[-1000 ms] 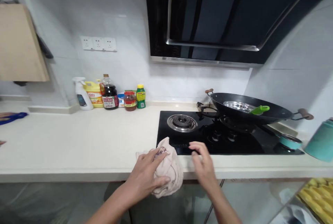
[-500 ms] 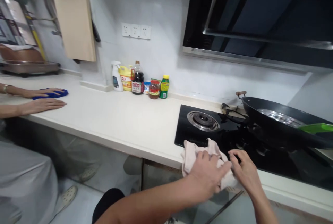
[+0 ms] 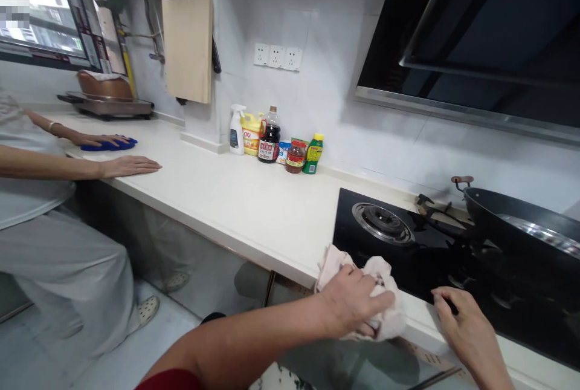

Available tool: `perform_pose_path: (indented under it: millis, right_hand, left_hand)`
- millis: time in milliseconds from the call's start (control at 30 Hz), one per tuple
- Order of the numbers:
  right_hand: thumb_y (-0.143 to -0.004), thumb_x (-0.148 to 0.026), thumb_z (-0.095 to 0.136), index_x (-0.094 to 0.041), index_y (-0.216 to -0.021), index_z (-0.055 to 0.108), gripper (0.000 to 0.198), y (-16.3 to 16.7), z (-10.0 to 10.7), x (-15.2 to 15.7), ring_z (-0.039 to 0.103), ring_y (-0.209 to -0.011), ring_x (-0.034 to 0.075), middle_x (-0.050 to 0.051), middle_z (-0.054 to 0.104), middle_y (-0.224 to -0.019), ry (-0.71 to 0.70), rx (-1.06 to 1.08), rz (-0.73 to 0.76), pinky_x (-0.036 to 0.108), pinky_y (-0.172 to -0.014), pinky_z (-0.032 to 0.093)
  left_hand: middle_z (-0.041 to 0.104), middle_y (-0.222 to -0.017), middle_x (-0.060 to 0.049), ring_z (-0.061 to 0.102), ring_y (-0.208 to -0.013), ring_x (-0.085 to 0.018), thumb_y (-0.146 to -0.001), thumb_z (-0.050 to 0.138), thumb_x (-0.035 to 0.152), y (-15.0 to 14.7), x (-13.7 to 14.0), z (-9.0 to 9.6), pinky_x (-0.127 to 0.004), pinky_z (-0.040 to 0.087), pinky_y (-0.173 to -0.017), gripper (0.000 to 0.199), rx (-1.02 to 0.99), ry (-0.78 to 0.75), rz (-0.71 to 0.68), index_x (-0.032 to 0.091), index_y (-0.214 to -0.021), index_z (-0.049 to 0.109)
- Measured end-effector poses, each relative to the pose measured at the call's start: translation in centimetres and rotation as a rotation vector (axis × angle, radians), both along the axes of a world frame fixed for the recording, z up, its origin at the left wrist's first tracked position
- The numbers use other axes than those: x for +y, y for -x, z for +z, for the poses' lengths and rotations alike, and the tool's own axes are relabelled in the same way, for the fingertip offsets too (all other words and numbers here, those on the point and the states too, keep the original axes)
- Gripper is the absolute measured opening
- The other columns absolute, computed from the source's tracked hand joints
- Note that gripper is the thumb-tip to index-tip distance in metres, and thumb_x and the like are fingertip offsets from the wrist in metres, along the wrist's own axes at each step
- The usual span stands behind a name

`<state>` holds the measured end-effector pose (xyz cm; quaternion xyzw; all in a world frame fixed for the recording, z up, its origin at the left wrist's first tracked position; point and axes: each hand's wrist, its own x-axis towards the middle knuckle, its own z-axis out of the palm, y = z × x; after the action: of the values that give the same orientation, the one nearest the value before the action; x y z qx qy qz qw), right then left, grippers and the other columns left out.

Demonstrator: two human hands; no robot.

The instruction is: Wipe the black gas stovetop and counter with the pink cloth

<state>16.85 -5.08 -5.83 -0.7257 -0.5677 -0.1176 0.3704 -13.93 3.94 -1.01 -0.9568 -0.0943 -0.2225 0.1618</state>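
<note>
A pale pink cloth (image 3: 389, 311) lies bunched at the front edge of the counter, by the stove's front left corner. My left hand (image 3: 356, 300) is closed on it, its fingers sunk in the folds. Apart from the cloth, to its right, my right hand (image 3: 469, 326) hovers at the front edge of the black gas stove (image 3: 435, 263). Its fingers are curled, with thumb and forefinger close together, and nothing shows in them. The stove's left burner (image 3: 383, 224) is bare of any pan.
A black wok (image 3: 512, 211) stands on the stove's right side, beneath the range hood (image 3: 489, 33). Bottles and a sauce jar (image 3: 296, 157) line the wall behind the counter (image 3: 235, 196). At left, another person's hand (image 3: 102, 139) rests on a blue cloth (image 3: 122, 143).
My right hand has come away from the pink cloth and moved right. My left hand keeps the cloth. The whole view has swung a little to the left.
</note>
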Motion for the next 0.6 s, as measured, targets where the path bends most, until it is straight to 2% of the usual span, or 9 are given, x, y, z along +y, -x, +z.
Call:
perform_pose_path:
  millis: [133,267,400,500,567,600]
  right_hand:
    - [-0.087,-0.052,0.046,-0.025,-0.091,0.069,0.036,0.0,0.0,-0.1,0.065,-0.103,0.030,0.009,0.069,-0.108,0.041,-0.004,-0.022,0.044,-0.088,0.049]
    - [-0.089,-0.053,0.043,-0.024,-0.093,0.069,0.039,0.0,-0.2,-0.2,0.064,-0.105,0.031,0.009,0.068,-0.111,0.093,-0.022,-0.031,0.046,-0.094,0.046]
    - [-0.089,-0.054,0.041,-0.024,-0.094,0.068,0.041,-0.1,-0.4,0.0,0.063,-0.106,0.031,0.009,0.068,-0.109,0.092,-0.031,-0.017,0.046,-0.096,0.044]
    - [-0.088,-0.053,0.043,-0.025,-0.094,0.068,0.039,-0.2,-0.6,0.1,0.064,-0.105,0.031,0.009,0.068,-0.110,0.087,-0.038,-0.006,0.045,-0.096,0.045]
    - [-0.088,-0.052,0.043,-0.024,-0.094,0.068,0.038,-0.2,-0.7,0.2,0.064,-0.106,0.031,0.009,0.068,-0.110,0.078,-0.044,0.006,0.045,-0.096,0.045]
    - [-0.088,-0.052,0.043,-0.024,-0.094,0.068,0.039,-0.1,-0.7,0.3,0.064,-0.106,0.031,0.009,0.068,-0.110,0.073,-0.046,0.013,0.045,-0.095,0.045]
  left_hand:
    - [0.062,-0.115,-0.013,0.057,-0.095,-0.028,-0.084,0.062,0.068,6.1,3.8,-1.0,-0.041,0.041,-0.082,0.072,0.008,-0.005,0.016,0.022,-0.137,0.048]
    - [0.062,-0.124,-0.017,0.058,-0.099,-0.030,-0.082,0.060,0.075,14.0,8.2,-2.0,-0.044,0.041,-0.088,0.076,-0.004,-0.012,0.080,0.024,-0.138,0.049]
    - [0.061,-0.128,-0.017,0.056,-0.106,-0.031,-0.084,0.057,0.074,21.5,11.6,-1.1,-0.047,0.039,-0.096,0.076,0.055,0.003,0.164,0.024,-0.140,0.051]
    - [0.054,-0.140,-0.017,0.048,-0.124,-0.037,-0.076,0.062,0.078,25.5,12.7,0.6,-0.056,0.028,-0.108,0.080,0.128,0.054,0.338,0.030,-0.141,0.054]
    - [0.047,-0.149,-0.016,0.038,-0.134,-0.042,-0.070,0.069,0.078,27.5,12.7,1.5,-0.063,0.020,-0.111,0.084,0.144,0.093,0.516,0.036,-0.141,0.054]
    - [0.045,-0.151,-0.015,0.036,-0.135,-0.044,-0.068,0.073,0.076,28.2,12.5,1.7,-0.064,0.019,-0.111,0.086,0.140,0.123,0.618,0.038,-0.142,0.053]
